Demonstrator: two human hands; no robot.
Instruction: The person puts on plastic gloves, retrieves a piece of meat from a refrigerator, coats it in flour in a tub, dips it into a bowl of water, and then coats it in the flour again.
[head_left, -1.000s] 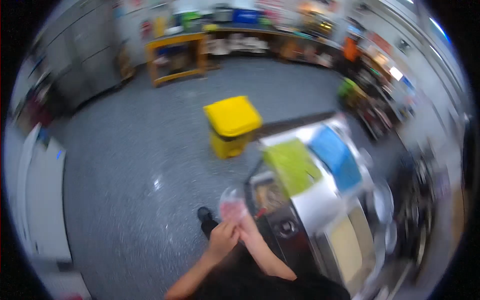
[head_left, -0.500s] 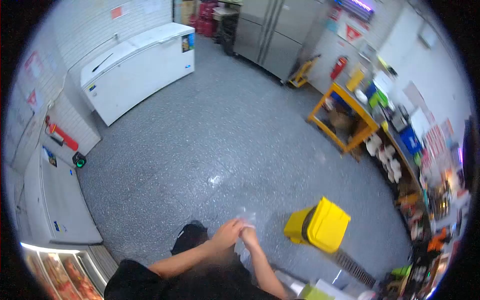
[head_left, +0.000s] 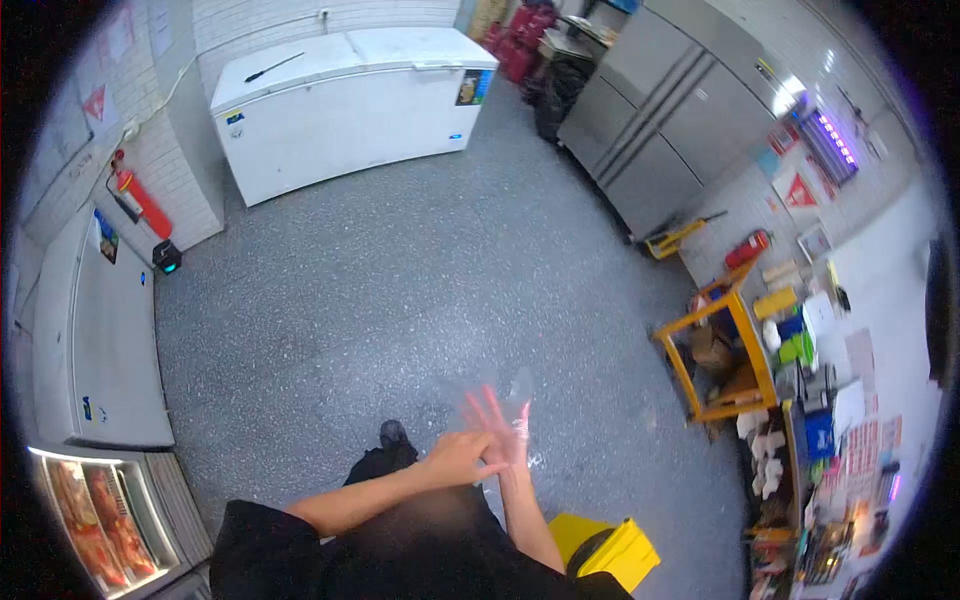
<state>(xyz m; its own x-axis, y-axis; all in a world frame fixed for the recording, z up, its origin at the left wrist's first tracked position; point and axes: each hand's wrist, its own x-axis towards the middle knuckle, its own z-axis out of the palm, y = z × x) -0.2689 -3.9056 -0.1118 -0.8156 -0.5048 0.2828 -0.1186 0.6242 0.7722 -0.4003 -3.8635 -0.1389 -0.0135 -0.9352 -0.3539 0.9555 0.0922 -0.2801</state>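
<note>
A clear, thin plastic glove (head_left: 521, 388) covers my right hand, with loose film standing out past the fingertips. My right hand (head_left: 508, 430) is raised in front of my body, fingers spread and open. Across its palm side lies my left hand (head_left: 460, 460), bare, with its fingers closed at the base of the right hand where the glove's film is. The exact pinch point is hard to see. Beneath both hands is the grey speckled floor (head_left: 400, 300).
Close by my right forearm stands a yellow bin (head_left: 625, 555). A white chest freezer (head_left: 340, 120) is at the back, steel refrigerator doors (head_left: 665, 120) beside it. A yellow-framed table (head_left: 755, 350) stands on the right. At lower left is a lit display case (head_left: 100, 520); my shoe (head_left: 395, 436) shows below.
My view has turned to the right and the bin now sits lower in it. My right hand has spread its fingers inside the clear glove; before, both hands were bunched together.
</note>
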